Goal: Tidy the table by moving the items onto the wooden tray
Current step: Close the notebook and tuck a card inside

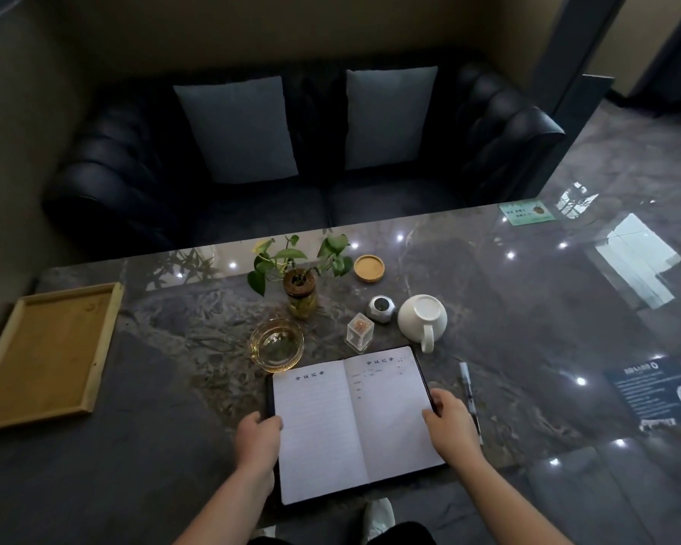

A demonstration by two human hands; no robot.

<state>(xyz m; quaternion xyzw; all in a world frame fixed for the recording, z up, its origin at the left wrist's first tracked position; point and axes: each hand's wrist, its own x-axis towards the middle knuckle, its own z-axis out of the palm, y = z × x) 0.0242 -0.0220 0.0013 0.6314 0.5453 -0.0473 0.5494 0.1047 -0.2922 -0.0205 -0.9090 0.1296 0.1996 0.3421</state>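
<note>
- The open notebook (pixel 354 422) lies flat on the surface (pixel 166 446) right in front of the person, pages up. Its spine runs away from the body, tilted a little to the left.
- The left hand (pixel 258 436) grips the notebook's left edge, thumb on the page. The right hand (pixel 451 420) grips the right edge the same way, so each hand is closed on one cover.
- The wooden tray (pixel 44 356) sits well apart to the left, at the surface's edge, with nothing in it. The left hand is the nearer one to it, so the notebook would have to travel leftward, probably closed first.
- A pen (pixel 470 399) lies just beside the right hand, roughly parallel to the spine.
- Beyond the notebook's far edge stand a glass ashtray (pixel 277 345), a small clear toothpick box (pixel 359 333), an upturned white cup (pixel 422 317), a plant jar (pixel 300 298) and a round coaster (pixel 368 269).
- None of these is on the tray yet, so the tidying looks barely begun.
</note>
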